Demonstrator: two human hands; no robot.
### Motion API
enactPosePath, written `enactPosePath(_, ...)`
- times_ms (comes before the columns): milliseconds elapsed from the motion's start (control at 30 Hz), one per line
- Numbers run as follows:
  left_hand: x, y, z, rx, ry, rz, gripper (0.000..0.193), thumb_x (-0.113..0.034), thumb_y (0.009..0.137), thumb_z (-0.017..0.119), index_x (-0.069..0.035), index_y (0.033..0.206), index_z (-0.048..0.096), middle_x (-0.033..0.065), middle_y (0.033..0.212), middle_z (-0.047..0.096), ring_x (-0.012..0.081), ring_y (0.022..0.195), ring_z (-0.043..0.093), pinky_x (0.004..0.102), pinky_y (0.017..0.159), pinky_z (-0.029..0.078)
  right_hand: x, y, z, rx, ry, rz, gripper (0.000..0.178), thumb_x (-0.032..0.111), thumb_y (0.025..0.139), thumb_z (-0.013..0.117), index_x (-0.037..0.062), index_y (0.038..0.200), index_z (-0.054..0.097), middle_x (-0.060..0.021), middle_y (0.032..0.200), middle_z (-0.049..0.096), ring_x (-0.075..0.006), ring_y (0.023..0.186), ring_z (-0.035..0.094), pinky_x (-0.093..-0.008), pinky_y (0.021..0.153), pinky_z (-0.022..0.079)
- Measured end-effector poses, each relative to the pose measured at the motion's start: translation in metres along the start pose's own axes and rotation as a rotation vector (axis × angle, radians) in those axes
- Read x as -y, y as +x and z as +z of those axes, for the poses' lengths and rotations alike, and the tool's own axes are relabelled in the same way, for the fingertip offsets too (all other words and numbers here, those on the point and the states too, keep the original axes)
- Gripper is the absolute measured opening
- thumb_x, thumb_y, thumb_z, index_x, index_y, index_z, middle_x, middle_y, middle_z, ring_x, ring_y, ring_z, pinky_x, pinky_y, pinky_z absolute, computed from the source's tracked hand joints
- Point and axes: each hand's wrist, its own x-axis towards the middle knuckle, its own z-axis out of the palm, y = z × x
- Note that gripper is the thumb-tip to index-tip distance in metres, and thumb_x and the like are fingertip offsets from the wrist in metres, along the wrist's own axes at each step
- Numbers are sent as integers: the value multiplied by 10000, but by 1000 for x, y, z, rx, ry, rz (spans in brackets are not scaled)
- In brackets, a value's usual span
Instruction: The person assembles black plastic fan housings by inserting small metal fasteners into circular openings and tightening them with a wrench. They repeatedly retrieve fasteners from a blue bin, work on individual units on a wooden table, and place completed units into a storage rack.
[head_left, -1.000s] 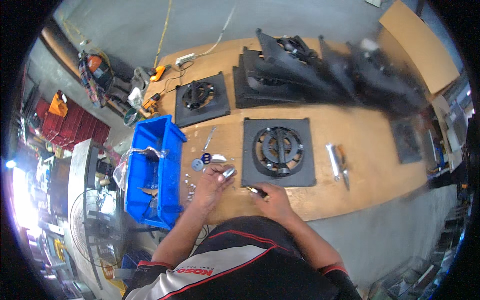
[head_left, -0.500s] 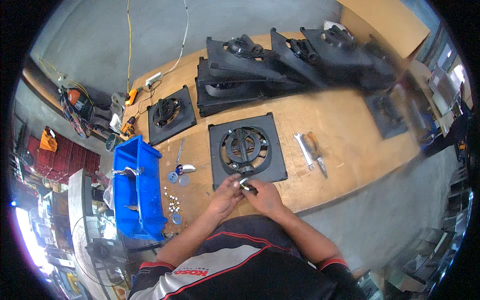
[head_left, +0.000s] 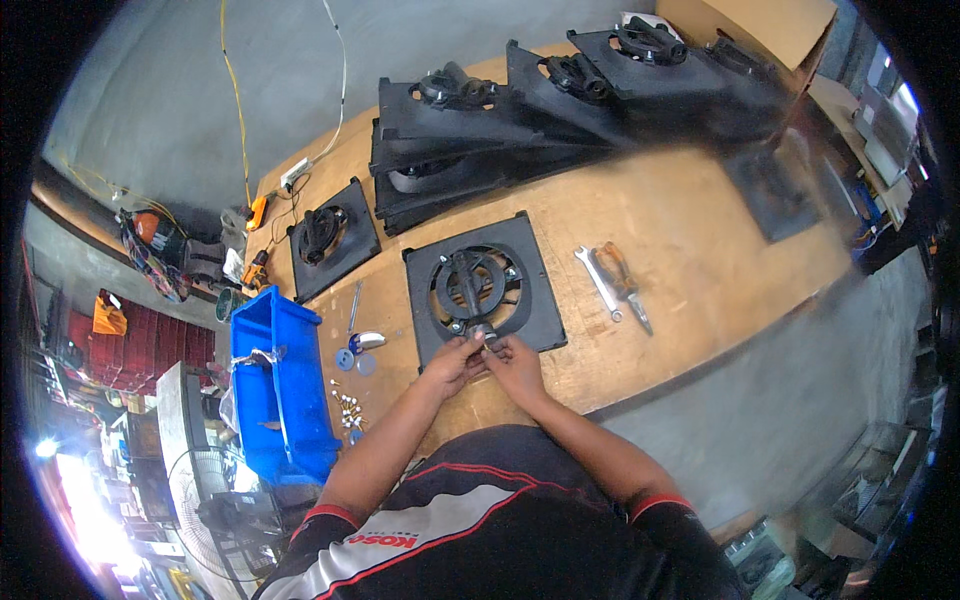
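Note:
A black square plate (head_left: 537,295) lies on the bench in front of me, with a round ring-shaped black burner (head_left: 467,282) and its stubby tube at the centre. My left hand (head_left: 456,362) and my right hand (head_left: 516,370) meet at the near end of that tube, over the plate's front edge. Both have their fingers closed in a pinch around a small metal part, now mostly hidden by the fingertips. Whether it touches the tube I cannot tell.
A wrench (head_left: 598,283) and orange-handled pliers (head_left: 623,287) lie to the right. On the left are a blue bin (head_left: 327,400), small brass-and-white fittings (head_left: 348,412), a screwdriver (head_left: 355,305) and another plate (head_left: 365,245). More plates (head_left: 440,125) are stacked behind; a drill (head_left: 257,270) is far left.
Both hands have moved forward to the end of the burner's tube, carrying the small shiny part that showed between the fingers before. The whole view has shifted slightly.

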Motion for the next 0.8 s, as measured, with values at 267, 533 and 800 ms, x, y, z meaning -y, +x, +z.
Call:
enactPosePath(267,-29,-9,9,-48,303,48,263,-312,974,642,-114,1126,558,11,1038,611,131,947,610,324,875,552,12,4,11,-48,155,84,174,102,888,714,-17,935,596,-79,800,664,-109,735,627,-271,645,508)
enactPosePath(533,-39,-4,9,-18,362,11,259,-331,956,669,-94,1050,625,10,981,629,122,920,616,284,835,543,13,3,10,-115,121,89,181,107,889,708,-29,948,603,-83,808,676,-117,748,636,-278,667,517)
enactPosePath(800,-20,38,64,-22,410,64,329,-385,958,653,-66,1035,658,43,993,669,147,887,631,325,797,529,5,23,-45,-168,183,116,228,54,869,689,-56,1056,618,-119,840,698,-154,744,669,-291,673,529)
